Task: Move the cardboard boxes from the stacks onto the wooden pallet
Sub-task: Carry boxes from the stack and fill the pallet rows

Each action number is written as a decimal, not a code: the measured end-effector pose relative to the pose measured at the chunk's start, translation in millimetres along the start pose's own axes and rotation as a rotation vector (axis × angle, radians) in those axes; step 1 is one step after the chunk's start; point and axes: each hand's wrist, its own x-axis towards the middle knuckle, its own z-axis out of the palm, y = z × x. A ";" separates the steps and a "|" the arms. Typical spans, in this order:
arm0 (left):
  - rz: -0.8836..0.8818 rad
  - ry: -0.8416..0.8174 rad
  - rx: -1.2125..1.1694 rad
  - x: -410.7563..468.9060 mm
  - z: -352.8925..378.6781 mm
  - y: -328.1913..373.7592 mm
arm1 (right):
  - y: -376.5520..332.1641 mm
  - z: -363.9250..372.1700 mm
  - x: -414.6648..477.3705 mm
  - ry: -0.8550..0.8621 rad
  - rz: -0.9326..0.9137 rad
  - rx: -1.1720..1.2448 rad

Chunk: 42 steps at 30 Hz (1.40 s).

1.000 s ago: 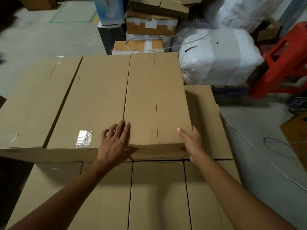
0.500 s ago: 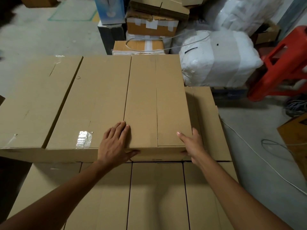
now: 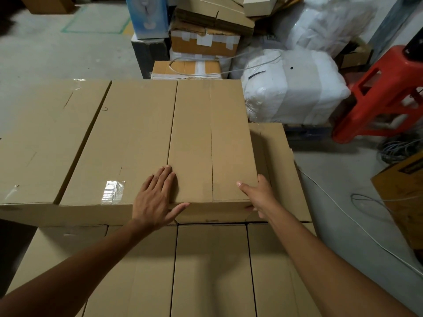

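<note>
A long narrow cardboard box (image 3: 212, 138) lies on the top layer of a stack, at its right end. My left hand (image 3: 153, 197) rests flat on the seam at the box's near left corner, with the thumb spread along the front face. At the near right corner my right hand (image 3: 258, 195) grips the box, thumb on top and fingers hidden round the side. A wider box (image 3: 128, 138) touches it on the left, and another box (image 3: 45, 138) lies beyond that. Lower-layer boxes (image 3: 210, 266) run toward me. No wooden pallet is in view.
A lower box (image 3: 277, 161) sticks out to the right of the held one. Behind stand a white wrapped bale (image 3: 295, 88), taped cartons (image 3: 203, 42) and a red plastic stool (image 3: 384, 92). A white cable (image 3: 343, 216) crosses the concrete floor at right, near an orange carton (image 3: 405, 191).
Both hands stay on the same box at the same corners. Only the view has shifted slightly.
</note>
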 end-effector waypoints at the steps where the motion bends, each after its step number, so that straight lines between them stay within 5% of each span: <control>1: 0.004 0.003 -0.007 0.0 -0.2 -0.4 | -3.2 -1.7 0.6 -0.017 0.012 -0.021; 20: 0.014 -0.024 -0.235 -12.6 -50.1 10.0 | -20.9 -6.6 -75.9 -0.021 -0.194 -0.542; 32: 0.063 0.356 -0.582 -72.7 -272.1 51.5 | -127.0 -44.1 -272.1 0.100 -0.479 -0.249; 42: -0.047 0.372 -0.802 -246.2 -349.5 63.8 | -100.5 -60.5 -468.6 0.171 -0.584 0.007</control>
